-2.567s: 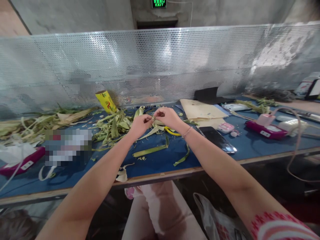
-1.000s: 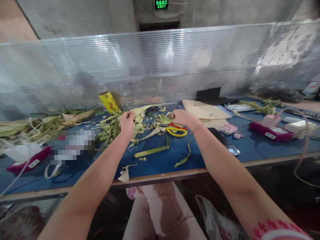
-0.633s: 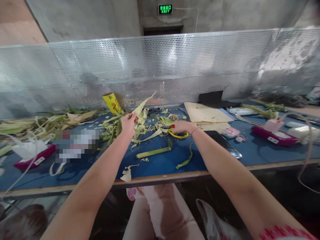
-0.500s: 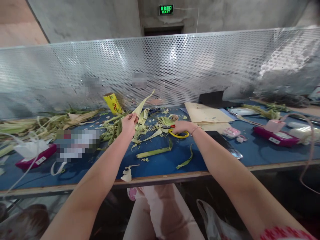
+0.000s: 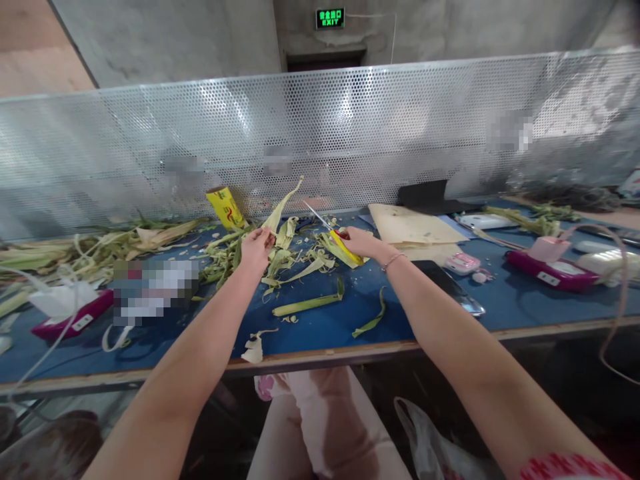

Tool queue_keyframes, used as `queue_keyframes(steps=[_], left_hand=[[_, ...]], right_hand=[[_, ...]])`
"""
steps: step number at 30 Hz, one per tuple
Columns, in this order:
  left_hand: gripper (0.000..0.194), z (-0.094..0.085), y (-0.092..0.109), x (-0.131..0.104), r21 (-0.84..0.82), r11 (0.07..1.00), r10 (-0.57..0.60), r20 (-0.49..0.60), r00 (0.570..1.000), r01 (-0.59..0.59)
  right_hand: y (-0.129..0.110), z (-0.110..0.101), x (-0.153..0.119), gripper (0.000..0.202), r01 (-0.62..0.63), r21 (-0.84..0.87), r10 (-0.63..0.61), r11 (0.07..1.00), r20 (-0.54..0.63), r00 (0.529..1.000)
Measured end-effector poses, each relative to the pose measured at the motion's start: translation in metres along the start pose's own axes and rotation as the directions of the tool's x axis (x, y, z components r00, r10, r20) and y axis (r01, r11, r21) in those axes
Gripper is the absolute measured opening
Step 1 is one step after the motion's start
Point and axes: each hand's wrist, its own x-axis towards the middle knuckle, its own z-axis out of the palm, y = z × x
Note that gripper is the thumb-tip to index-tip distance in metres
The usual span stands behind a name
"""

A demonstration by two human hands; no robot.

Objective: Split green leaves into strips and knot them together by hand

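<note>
Behind the blue surface stands a metal panel with many small holes, bright in some places. Farther back is a grey wall, where a green exit sign glows.

A single view — from the person's head, facing forward and down — looks from close above the lap across the worktop to the metal screen on the far side.
</note>
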Motion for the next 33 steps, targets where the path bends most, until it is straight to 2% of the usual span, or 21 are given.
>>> queue_keyframes(steps=[6, 9, 12, 18, 22, 27, 33], left_hand=[[0.015, 0.003, 0.001, -0.001, -0.038, 0.999, -0.017, -0.009, 1.000, 0.016], [0.016, 0.004, 0.002, -0.002, -0.061, 0.998, -0.018, -0.024, 1.000, 0.017], [0.016, 0.005, 0.003, -0.004, -0.079, 0.997, -0.005, 0.008, 1.000, 0.005], [0.013, 0.008, 0.002, -0.009, -0.080, 0.997, -0.013, 0.090, 0.996, 0.021], [0.013, 0.010, 0.001, -0.012, -0.107, 0.994, -0.011, 0.082, 0.997, 0.020], [0.015, 0.008, 0.004, -0.008, -0.158, 0.987, 0.033, 0.005, 0.999, -0.032], [0.013, 0.010, 0.004, -0.011, -0.155, 0.988, 0.022, 0.097, 0.995, -0.007]], right_hand=[[-0.023, 0.005, -0.009, 0.041, 0.083, -0.009, -0.084, 0.996, -0.062, 0.995], [-0.023, 0.009, -0.010, 0.045, 0.099, 0.015, -0.099, 0.995, -0.029, 0.995], [-0.021, 0.014, -0.010, 0.052, 0.129, -0.004, -0.129, 0.992, 0.023, 0.991], [-0.021, 0.025, -0.007, 0.055, 0.200, -0.025, -0.199, 0.980, 0.017, 0.980], [-0.021, 0.025, -0.008, 0.057, 0.198, -0.031, -0.198, 0.980, 0.006, 0.980], [-0.023, 0.024, -0.009, 0.060, 0.166, -0.035, -0.167, 0.985, 0.000, 0.986], [-0.028, 0.023, -0.011, 0.057, 0.184, -0.038, -0.184, 0.982, -0.009, 0.983]])
